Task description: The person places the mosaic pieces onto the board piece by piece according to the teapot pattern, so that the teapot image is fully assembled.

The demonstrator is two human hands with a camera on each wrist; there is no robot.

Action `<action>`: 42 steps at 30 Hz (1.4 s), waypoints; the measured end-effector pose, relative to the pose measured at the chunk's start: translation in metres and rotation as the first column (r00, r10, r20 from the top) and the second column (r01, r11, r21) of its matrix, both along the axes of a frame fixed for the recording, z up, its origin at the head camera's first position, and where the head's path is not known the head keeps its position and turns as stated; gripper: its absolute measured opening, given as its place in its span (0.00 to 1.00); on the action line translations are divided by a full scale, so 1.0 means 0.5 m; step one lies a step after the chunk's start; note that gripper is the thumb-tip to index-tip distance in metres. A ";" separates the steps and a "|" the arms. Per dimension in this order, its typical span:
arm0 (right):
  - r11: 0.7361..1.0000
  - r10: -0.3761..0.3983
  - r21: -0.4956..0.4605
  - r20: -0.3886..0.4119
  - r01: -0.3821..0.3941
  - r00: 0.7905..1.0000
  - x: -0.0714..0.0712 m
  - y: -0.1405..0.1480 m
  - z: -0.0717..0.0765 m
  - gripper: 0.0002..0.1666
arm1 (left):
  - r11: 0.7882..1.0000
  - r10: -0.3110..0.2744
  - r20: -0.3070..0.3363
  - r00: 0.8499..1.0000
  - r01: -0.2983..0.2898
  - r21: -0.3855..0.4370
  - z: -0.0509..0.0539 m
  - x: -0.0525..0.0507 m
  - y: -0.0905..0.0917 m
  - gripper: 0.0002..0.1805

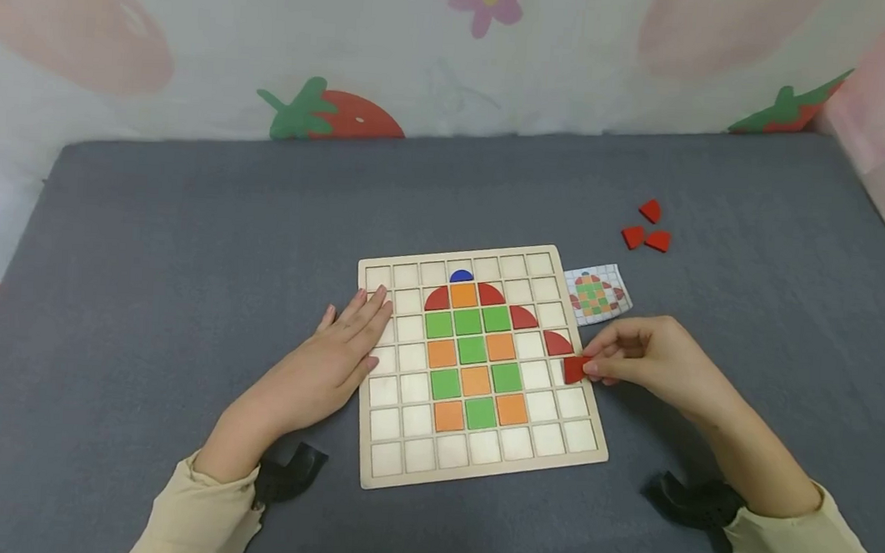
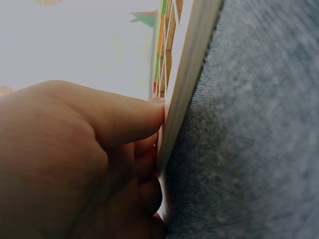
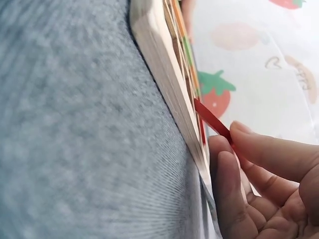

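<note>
A wooden grid board [image 1: 477, 470] lies on the grey cloth, with green, orange, red and blue tiles in some of its squares. My left hand [image 1: 325, 370] rests flat on its left edge, fingers extended; in the left wrist view the thumb [image 2: 132, 117] touches the board's side. With thumb and fingertips, my right hand [image 1: 656, 363] pinches a red tile [image 1: 576, 369] over the right-hand column, just below a red quarter-round tile [image 1: 557, 343]. The right wrist view shows this held tile [image 3: 214, 121] tilted, one end at the board. Its full outline is partly hidden by the fingers.
A small printed pattern card [image 1: 598, 293] lies against the board's upper right side. Beyond it are 3 loose red tiles [image 1: 658, 240]. A patterned curtain [image 1: 558, 82] hangs behind the table's far edge. Black straps [image 1: 293, 473] sit at both wrists.
</note>
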State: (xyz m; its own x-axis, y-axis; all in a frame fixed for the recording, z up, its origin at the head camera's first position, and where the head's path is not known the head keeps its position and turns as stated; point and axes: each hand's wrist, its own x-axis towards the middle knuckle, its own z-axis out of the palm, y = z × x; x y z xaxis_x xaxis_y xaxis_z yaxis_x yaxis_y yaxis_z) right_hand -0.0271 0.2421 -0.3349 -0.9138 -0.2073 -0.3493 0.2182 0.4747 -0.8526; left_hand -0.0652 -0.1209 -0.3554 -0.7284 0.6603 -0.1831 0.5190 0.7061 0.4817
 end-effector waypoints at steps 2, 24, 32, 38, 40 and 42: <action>1.000 0.006 0.004 0.003 -0.006 1.000 0.000 -0.002 0.000 0.10 | 1.000 -0.001 0.004 1.000 0.001 -0.001 -0.001 0.001 0.001 0.33; 0.994 0.056 0.097 -0.032 -0.053 0.998 -0.007 -0.016 0.003 0.09 | 1.000 0.001 -0.009 1.000 -0.001 -0.004 -0.001 0.001 0.003 0.32; 0.995 0.048 0.087 -0.031 -0.045 0.998 -0.007 -0.014 0.005 0.10 | 1.000 0.006 -0.009 1.000 -0.006 -0.003 -0.002 0.002 0.005 0.32; 0.994 0.039 0.099 -0.036 -0.035 0.999 -0.009 -0.004 0.014 0.10 | 1.000 0.011 -0.006 1.000 -0.011 -0.002 -0.003 0.002 0.004 0.32; 0.994 0.034 0.107 -0.046 -0.029 0.998 -0.010 0.005 0.019 0.09 | 1.000 0.011 -0.005 1.000 -0.011 -0.002 -0.003 0.002 0.004 0.32; 0.993 0.031 0.118 -0.063 -0.023 0.998 -0.011 0.016 0.027 0.08 | 1.000 0.011 -0.005 1.000 -0.011 -0.002 -0.003 0.002 0.004 0.32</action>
